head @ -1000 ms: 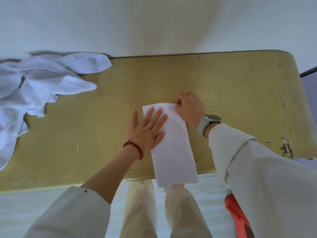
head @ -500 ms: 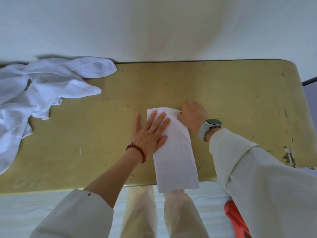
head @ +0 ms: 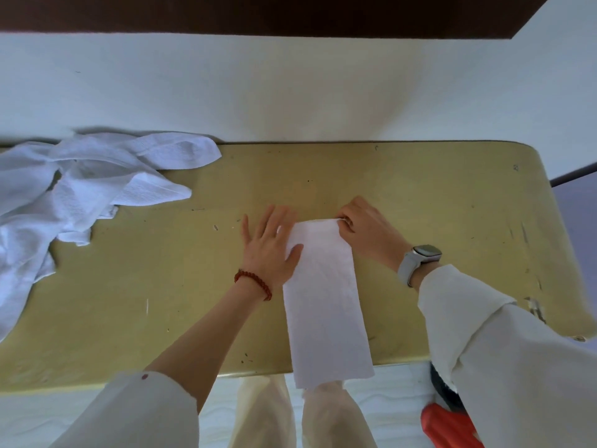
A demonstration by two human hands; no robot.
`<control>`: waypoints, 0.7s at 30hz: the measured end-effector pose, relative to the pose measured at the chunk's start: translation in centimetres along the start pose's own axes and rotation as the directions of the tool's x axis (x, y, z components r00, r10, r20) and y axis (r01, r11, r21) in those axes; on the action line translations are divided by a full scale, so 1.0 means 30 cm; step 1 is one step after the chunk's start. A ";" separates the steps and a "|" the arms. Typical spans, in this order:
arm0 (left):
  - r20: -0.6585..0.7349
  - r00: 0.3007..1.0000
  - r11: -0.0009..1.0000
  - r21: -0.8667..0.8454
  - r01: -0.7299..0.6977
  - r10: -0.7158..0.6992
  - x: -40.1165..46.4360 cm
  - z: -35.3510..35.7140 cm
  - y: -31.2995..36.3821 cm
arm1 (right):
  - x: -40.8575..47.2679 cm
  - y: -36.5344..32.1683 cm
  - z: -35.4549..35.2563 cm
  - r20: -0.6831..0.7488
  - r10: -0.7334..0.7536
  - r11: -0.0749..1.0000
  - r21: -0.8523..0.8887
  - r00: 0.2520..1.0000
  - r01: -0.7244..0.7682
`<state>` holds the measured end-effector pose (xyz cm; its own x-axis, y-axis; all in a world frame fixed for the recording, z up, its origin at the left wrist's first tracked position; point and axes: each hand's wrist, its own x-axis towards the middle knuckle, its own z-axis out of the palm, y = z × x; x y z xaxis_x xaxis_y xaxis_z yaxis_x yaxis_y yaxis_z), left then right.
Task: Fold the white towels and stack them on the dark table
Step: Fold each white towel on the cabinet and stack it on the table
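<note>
Sliding off the soft, light towel (head: 323,286), left hand (head: 271,247) lies flat beside it; right hand (head: 365,231) pinches its far corner, best hold.

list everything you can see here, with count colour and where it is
folded towel: 1, white, long strip at the table's near middle, its near end hanging over the front edge
unfolded towels: a pile, count unclear, white, crumpled at the table's left end
table: 1, yellowish scuffed top, against a pale wall
dark panel: 1, dark brown, top of the view
red object: 1, red, lower right below the table, partly hidden
bracelet: 1, red beads, left wrist
watch: 1, grey band, right wrist
left hand: flat, fingers on the towel's left edge
right hand: pinches the towel's far right corner
</note>
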<state>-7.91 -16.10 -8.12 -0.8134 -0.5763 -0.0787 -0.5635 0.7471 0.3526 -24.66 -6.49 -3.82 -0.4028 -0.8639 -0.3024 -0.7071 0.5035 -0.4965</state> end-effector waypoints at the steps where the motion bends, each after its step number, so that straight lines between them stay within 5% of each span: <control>1: 0.055 0.997 0.997 -0.046 0.057 -0.054 0.033 -0.016 -0.006 | -0.006 -0.002 -0.013 -0.012 -0.037 0.999 0.003 0.999 0.038; 4: 0.219 0.972 0.988 -0.108 0.111 -0.085 0.122 -0.055 -0.031 | -0.009 -0.001 -0.043 -0.081 -0.103 0.994 0.019 0.991 0.105; 7: 0.225 0.969 0.968 -0.201 0.153 -0.106 0.179 -0.103 -0.039 | -0.001 0.013 -0.063 -0.163 -0.129 0.991 0.018 0.978 0.134; 12: -0.047 0.997 0.985 -0.168 0.047 -0.055 0.237 -0.180 -0.017 | 0.010 0.032 -0.107 -0.336 -0.190 0.982 -0.072 0.923 0.176; 16: -0.355 0.930 0.983 -0.113 -0.147 0.098 0.213 -0.208 0.017 | -0.009 0.029 -0.131 -0.448 -0.265 0.964 -0.118 0.854 0.237; 21: -0.389 0.892 0.939 -0.149 -0.309 0.232 0.057 -0.148 0.024 | -0.142 0.051 -0.050 -0.454 -0.368 0.930 -0.169 0.811 0.327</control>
<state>-9.07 -18.00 -3.86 -0.7995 -0.4697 0.3744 -0.2565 0.8306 0.4943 -24.90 -2.06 -2.06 -0.3308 -0.8924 0.3070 -0.8874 0.1835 -0.4229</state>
